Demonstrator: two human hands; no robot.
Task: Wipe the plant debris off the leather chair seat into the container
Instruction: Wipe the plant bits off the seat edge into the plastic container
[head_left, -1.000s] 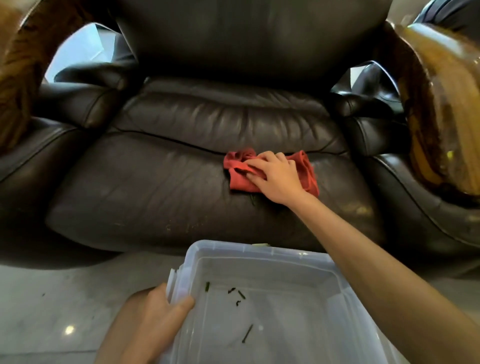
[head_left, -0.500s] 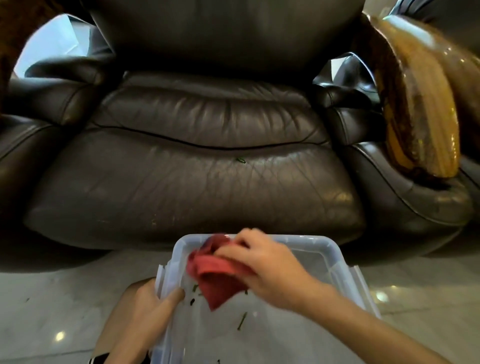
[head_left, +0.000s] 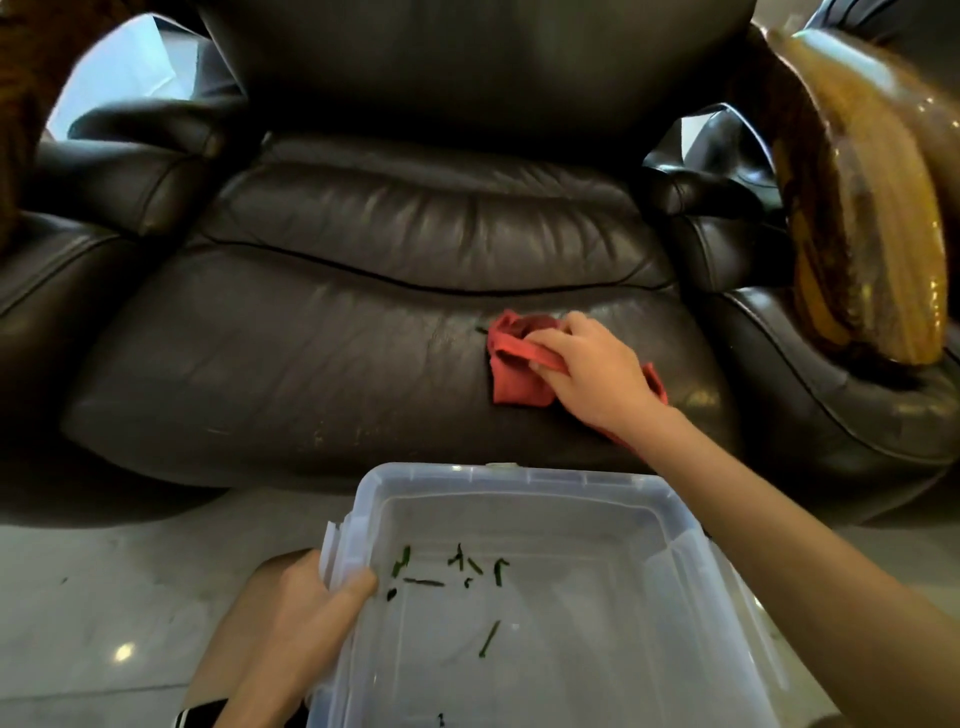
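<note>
My right hand presses a red cloth onto the right part of the dark leather chair seat. A small green bit of plant debris lies on the seat just left of the cloth's top edge. Below the seat's front edge, my left hand grips the left rim of a clear plastic container. Several green plant pieces lie on the container's bottom.
Padded armrests flank the seat on the left and right. A glossy brown wooden piece rises over the right armrest. Pale tiled floor lies under the container, with a dark speck on it at the left.
My right hand has carried the red cloth from over the container back up onto the seat's right side. More green pieces now lie in the container. My left hand still holds the rim.
</note>
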